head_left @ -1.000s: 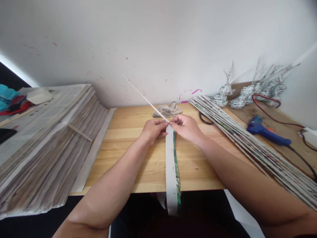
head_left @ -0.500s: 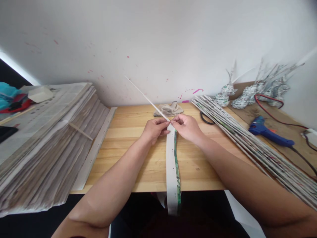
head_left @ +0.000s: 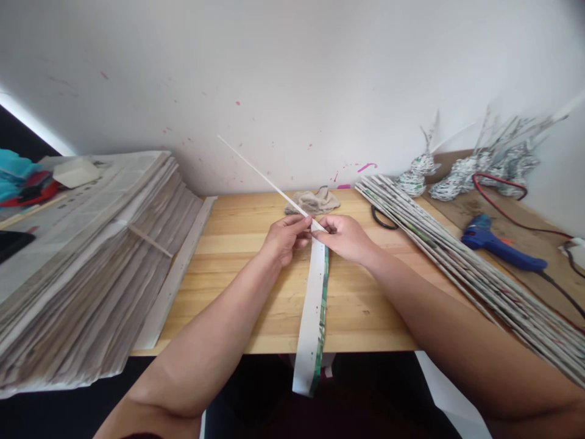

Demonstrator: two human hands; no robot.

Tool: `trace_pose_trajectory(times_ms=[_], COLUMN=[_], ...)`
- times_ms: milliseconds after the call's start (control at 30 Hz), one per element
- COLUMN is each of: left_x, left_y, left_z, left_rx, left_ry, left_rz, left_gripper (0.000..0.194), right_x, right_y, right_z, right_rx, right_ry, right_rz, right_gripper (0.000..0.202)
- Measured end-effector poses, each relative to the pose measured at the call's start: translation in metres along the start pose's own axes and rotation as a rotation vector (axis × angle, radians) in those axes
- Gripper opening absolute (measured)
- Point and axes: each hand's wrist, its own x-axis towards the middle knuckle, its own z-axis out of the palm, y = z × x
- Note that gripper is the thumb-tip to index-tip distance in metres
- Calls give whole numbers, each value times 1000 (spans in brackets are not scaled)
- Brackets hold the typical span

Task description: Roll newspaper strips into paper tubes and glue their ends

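Observation:
A long white paper strip with a green printed edge hangs from my hands over the table's front edge. Its upper part is wound into a thin white tube that points up and to the left. My left hand pinches the tube near the place where the flat strip begins. Close beside it, my right hand has thumb and fingers closed on the top of the strip. A crumpled grey-brown cloth lies just behind my hands.
Folded newspaper sheets are piled at the left of the wooden table. At the right lie paper tubes, a blue glue gun and a black ring-shaped handle. Woven paper figures stand behind.
The tube's far tip has moved left and slightly up. The strip's lower end has swung left. Both hands remain close together, and my right fingers now sit a little lower on the strip.

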Motion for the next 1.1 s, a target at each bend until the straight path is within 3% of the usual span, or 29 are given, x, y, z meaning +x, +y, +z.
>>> trace_pose_trajectory(times_ms=[467,633,700,867,1100], left_x=[0,-2,-2,-2,-3], left_y=[-1,1,3,2,-1], left_z=[2,5,5,4,3], left_rx=[-41,-78,-80,-68,-24], left_ry=[-2,62,88,77,56], left_rz=[-19,0,6,14,3], left_gripper=[6,10,11,6,4], right_x=[0,-2,-2,0,1], right_y=[3,2,2,2,-1], right_z=[-8,-7,-7,-6,-4], right_rx=[71,4,26,60,64], right_ry=[-226,-265,-232,23,86], right_rz=[48,19,20,-5,-57], right_gripper=[19,26,27,26,22])
